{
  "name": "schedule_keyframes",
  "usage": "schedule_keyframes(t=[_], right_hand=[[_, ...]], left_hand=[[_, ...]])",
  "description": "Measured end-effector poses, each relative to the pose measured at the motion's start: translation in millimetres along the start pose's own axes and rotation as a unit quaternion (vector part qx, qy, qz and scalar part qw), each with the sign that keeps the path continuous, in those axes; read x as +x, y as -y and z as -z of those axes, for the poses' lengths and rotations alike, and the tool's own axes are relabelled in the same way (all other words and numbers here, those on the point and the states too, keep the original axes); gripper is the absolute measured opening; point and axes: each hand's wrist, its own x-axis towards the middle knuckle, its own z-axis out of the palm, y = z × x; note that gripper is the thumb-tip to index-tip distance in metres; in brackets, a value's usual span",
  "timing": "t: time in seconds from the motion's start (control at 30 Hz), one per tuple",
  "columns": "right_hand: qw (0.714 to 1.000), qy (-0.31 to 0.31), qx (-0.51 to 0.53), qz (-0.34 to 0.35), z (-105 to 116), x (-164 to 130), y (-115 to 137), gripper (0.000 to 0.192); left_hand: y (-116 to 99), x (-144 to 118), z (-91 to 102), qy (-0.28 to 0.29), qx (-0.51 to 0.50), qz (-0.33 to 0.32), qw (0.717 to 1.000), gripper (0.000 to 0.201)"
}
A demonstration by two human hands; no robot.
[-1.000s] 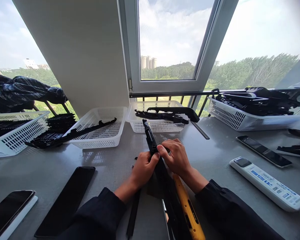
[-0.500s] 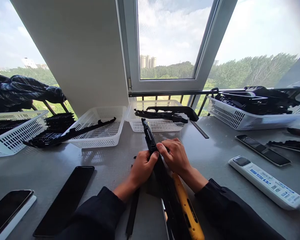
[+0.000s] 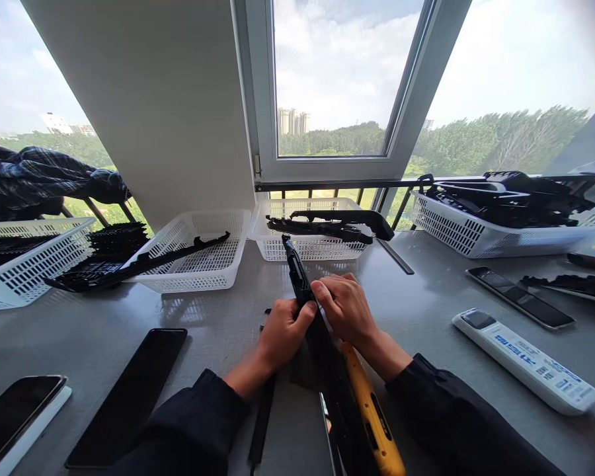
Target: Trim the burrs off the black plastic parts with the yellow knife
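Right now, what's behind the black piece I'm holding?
Beyond its tip, a white basket with black parts lying across it; the black piece hides part of its near wall.

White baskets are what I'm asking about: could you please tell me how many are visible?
4: far-left basket, left-centre basket, centre basket and right basket; others may be hidden.

Dark sleeves (image 3: 183, 423); wrist-length cuffs (image 3: 215, 390); bare fingers (image 3: 326, 295)
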Motion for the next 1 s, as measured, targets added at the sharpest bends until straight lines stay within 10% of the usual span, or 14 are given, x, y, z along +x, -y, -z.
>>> schedule_keyframes(t=[1.0], right_hand=[[0.999,-0.007,-0.019,0.037,8.5,-0.9,6.2,0.061]], left_hand=[[0.2,-0.3,-1.5,0.052,0.062,-0.024,0.996,0.052]])
